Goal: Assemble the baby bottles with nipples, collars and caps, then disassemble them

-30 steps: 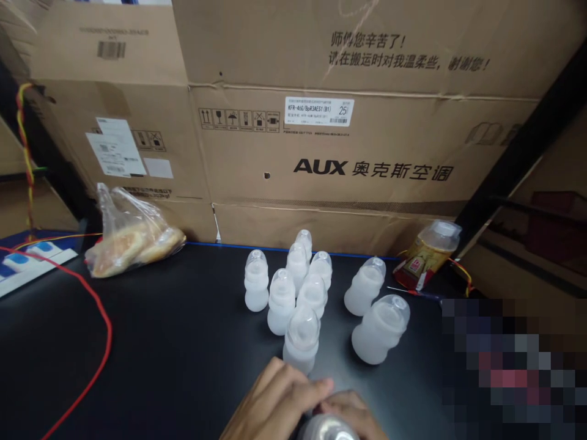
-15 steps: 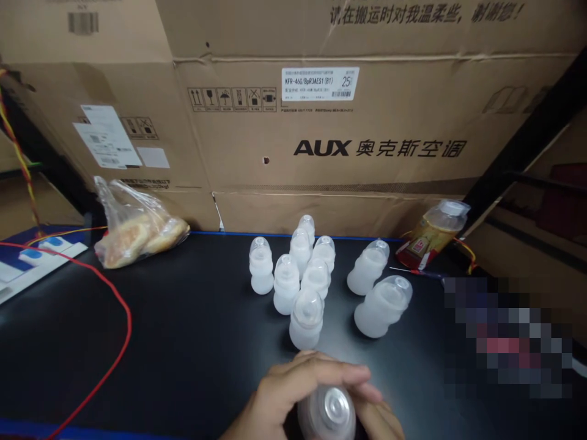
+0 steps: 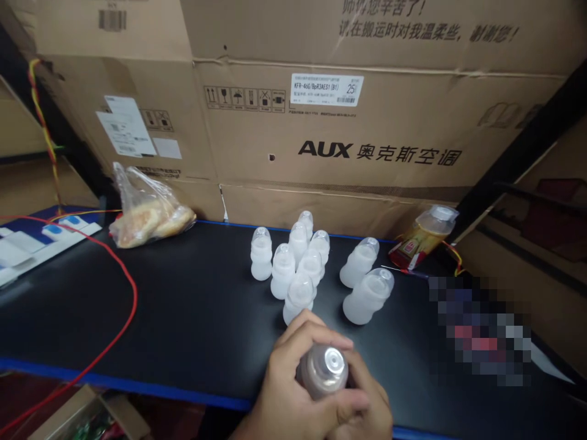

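1 held bottle (image 3: 326, 371): I have it clasped between left hand (image 3: 287, 382) and right hand (image 3: 373, 394), by the worktop (image 3: 183, 318)'s near edge | 9 standing bottles (image 3: 299, 298): toward back edge, 7 clustered, 2 rightward | 1 bag (image 3: 149, 217): back left | 1 jar (image 3: 424, 235): back right corner

The view looks from the wearer's head, forward and down across the table (image 3: 192, 330) — close above the left hand (image 3: 288, 385), right hand (image 3: 376, 400) and bottle (image 3: 328, 373), which show large at lower middle, the bottle from over its top. The cardboard (image 3: 247, 137), farther off, faces the lens across the upper frame — the table's near edge crosses lower left.
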`<move>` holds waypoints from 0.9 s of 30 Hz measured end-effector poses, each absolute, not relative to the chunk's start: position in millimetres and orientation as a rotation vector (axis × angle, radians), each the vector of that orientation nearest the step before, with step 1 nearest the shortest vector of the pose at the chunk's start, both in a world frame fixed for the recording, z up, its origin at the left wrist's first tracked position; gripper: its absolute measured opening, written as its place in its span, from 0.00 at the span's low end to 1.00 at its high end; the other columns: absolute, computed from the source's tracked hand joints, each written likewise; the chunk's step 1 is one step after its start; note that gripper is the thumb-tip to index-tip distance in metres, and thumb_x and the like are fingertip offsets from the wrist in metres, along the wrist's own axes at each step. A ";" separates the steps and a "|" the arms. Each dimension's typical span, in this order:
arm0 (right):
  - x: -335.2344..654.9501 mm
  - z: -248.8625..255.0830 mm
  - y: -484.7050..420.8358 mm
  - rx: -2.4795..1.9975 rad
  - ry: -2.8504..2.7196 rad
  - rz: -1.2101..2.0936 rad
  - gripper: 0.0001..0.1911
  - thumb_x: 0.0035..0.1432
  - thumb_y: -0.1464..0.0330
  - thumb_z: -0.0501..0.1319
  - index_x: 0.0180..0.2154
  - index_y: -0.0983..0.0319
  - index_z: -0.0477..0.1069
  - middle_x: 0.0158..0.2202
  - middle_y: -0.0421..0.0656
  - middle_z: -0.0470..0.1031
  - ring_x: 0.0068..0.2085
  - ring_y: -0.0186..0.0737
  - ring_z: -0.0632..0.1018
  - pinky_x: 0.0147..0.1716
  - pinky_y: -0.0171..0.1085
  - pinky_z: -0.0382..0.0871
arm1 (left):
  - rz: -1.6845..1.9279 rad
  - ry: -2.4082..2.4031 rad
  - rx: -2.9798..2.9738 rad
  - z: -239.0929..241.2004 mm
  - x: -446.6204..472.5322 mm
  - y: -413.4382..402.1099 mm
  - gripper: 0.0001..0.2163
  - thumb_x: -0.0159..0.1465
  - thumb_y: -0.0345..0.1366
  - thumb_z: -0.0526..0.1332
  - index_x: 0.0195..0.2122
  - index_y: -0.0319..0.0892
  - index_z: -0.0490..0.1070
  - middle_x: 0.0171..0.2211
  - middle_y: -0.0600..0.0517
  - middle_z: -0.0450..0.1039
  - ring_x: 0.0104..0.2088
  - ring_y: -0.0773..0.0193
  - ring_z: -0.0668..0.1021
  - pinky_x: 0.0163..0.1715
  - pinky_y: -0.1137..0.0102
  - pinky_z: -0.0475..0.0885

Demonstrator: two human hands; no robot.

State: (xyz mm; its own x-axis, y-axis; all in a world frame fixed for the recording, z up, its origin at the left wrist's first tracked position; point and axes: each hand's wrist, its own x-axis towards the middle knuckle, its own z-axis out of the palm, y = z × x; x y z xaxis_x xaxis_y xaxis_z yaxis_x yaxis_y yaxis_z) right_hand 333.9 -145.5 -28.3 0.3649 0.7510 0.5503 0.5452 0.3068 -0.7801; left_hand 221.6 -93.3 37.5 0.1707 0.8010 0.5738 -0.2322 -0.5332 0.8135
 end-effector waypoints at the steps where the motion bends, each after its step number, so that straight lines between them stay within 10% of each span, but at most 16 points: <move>1: 335.4 -29.2 -145.1 -1.337 -1.297 0.265 0.13 0.66 0.55 0.70 0.45 0.55 0.81 0.32 0.41 0.86 0.29 0.44 0.86 0.26 0.32 0.80 | 1.433 0.554 1.604 43.9 215.1 -93.2 0.20 0.58 0.51 0.80 0.45 0.46 0.85 0.37 0.50 0.79 0.34 0.63 0.82 0.35 0.72 0.80; 7: 342.0 -39.8 -141.4 -1.198 -1.290 0.452 0.21 0.60 0.57 0.73 0.53 0.58 0.81 0.39 0.44 0.88 0.33 0.46 0.88 0.33 0.34 0.85 | 0.813 0.509 1.745 66.4 172.2 -96.6 0.26 0.76 0.47 0.64 0.74 0.58 0.66 0.68 0.44 0.77 0.67 0.49 0.80 0.68 0.51 0.76; 14: 341.5 -28.5 -138.4 -1.132 -1.313 0.407 0.20 0.60 0.64 0.73 0.54 0.56 0.81 0.43 0.42 0.88 0.36 0.42 0.88 0.33 0.32 0.82 | 1.271 0.616 1.844 43.6 192.0 -91.5 0.23 0.65 0.46 0.77 0.60 0.59 0.79 0.51 0.52 0.88 0.52 0.60 0.87 0.56 0.69 0.82; 19: 339.4 -15.5 -134.0 -1.104 -1.338 0.357 0.13 0.61 0.69 0.70 0.49 0.55 0.78 0.36 0.37 0.83 0.32 0.38 0.84 0.30 0.31 0.77 | 1.587 0.680 1.874 35.9 216.8 -89.7 0.25 0.55 0.37 0.84 0.51 0.50 0.80 0.39 0.56 0.73 0.39 0.67 0.77 0.39 0.75 0.76; 27: 335.9 -17.1 -136.5 -1.171 -1.291 0.429 0.11 0.61 0.64 0.71 0.46 0.55 0.79 0.31 0.34 0.82 0.26 0.36 0.81 0.27 0.29 0.77 | 1.448 0.505 1.933 33.9 213.3 -89.7 0.24 0.67 0.48 0.75 0.60 0.52 0.74 0.54 0.47 0.80 0.52 0.55 0.84 0.55 0.61 0.80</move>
